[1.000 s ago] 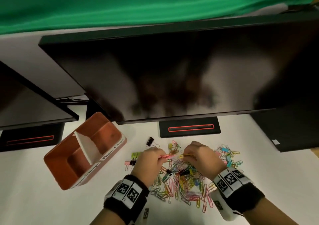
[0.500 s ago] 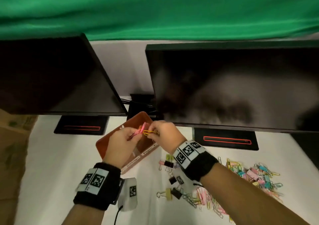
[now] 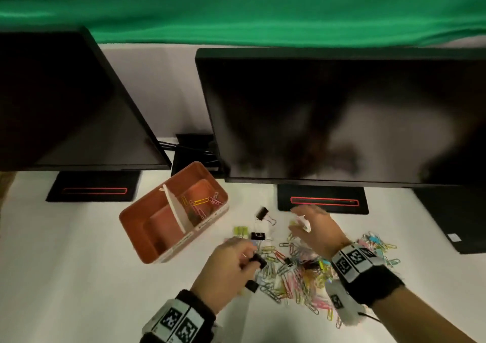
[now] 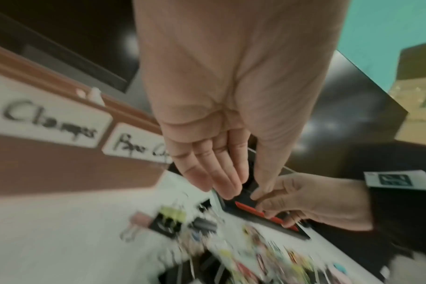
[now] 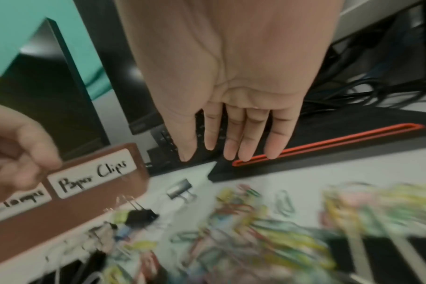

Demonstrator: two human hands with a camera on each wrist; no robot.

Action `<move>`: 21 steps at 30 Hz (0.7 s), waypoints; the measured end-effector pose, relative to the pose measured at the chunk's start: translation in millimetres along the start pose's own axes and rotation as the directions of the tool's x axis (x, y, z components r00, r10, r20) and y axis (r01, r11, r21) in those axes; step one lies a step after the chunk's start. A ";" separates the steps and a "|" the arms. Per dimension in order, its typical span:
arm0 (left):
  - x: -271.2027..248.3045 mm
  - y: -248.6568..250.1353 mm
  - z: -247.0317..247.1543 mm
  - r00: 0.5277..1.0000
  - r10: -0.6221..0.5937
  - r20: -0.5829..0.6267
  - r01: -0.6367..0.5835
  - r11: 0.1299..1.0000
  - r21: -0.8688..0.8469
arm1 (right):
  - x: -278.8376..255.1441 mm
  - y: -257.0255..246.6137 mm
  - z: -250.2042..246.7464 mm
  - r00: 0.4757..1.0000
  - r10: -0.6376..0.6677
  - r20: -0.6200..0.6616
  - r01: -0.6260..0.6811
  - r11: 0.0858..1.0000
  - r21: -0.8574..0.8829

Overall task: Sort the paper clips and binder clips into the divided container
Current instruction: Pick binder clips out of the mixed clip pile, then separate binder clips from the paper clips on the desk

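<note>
The orange-brown divided container (image 3: 181,248) stands left of the pile, and several coloured paper clips (image 3: 202,203) lie in its right compartment. Its labels read "Clamps" (image 4: 49,123) and "Paper Clips" (image 5: 92,176). The main paper clip pile (image 3: 297,277) is spread on the white table. Loose binder clips, one black (image 3: 261,213) and one yellow-green (image 3: 241,231), lie between the container and the pile. My left hand (image 3: 252,257) is at the pile's left edge and appears to pinch a black binder clip (image 3: 257,260). Above the pile's far side hovers my right hand (image 3: 299,224), fingers straight (image 5: 243,153) and holding nothing.
Two dark monitors (image 3: 342,119) (image 3: 65,105) overhang the back of the table on black bases (image 3: 323,200) (image 3: 94,190). Cables (image 3: 194,148) run behind the container. A dark box (image 3: 452,219) stands at the right. Bare white table lies left of and in front of the container.
Both hands held paper clips over the container; those clips now lie in its right compartment. The hands have come back right to the pile, the right one now open.
</note>
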State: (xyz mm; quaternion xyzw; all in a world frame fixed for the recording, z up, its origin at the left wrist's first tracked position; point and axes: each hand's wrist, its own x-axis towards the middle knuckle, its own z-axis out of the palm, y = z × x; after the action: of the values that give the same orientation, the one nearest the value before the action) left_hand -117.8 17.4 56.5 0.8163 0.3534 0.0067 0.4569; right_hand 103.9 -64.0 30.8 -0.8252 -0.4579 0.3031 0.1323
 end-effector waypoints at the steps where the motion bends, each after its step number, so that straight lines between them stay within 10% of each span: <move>1: 3.5 1.7 12.3 0.999 0.016 0.042 -0.017 1.000 0.026 | -1.5 9.9 1.9 0.999 0.032 0.010 -0.032 0.999 -0.034; 13: 53.3 3.3 76.9 0.984 0.018 0.179 -0.122 0.796 0.593 | 9.2 18.2 22.2 0.972 -0.046 0.229 0.108 0.958 -0.266; 21: 57.7 -2.9 79.3 0.988 -0.007 0.154 -0.082 0.824 0.561 | 3.9 26.6 26.9 0.978 -0.053 0.204 0.069 0.995 -0.071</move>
State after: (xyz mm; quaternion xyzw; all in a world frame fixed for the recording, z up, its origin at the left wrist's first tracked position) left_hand -49.7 -6.8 -9.8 0.9199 0.2881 -0.1503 0.2197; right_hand 106.7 -76.9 -4.9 -0.7803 -0.5054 0.3631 0.0625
